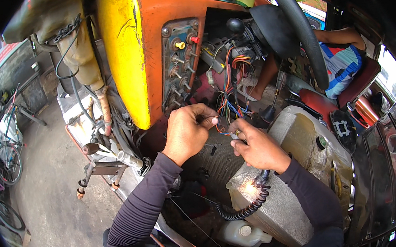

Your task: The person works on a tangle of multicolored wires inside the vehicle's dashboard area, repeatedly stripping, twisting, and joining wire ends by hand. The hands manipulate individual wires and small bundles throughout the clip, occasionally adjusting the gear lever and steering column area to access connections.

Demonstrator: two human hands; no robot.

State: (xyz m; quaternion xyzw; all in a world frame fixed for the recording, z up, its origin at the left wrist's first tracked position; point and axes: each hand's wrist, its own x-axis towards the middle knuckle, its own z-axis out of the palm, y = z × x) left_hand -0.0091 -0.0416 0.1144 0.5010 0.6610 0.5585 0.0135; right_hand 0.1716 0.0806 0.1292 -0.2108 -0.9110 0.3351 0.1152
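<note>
My left hand (188, 131) is closed in a pinch, with thumb and forefinger together on a thin wire at the edge of a loose bundle of coloured wires (229, 95). Facing it, my right hand (263, 146) pinches a wire end with a small pale, shiny piece between the fingertips. Orange and blue strands run between the two hands. The bundle hangs from the opening under the dashboard, below the steering wheel (306, 34). Just below my right wrist a bright light (250, 188) glows beside a black coiled cord (252, 207).
An orange and yellow dash panel (124, 45) with a switch plate (177, 64) stands left of the wires. A worn silvery box-shaped cover (291, 194) and a white jug (244, 233) lie right. Another person (342, 66) sits beyond the wheel. Bicycles (8, 153) stand far left.
</note>
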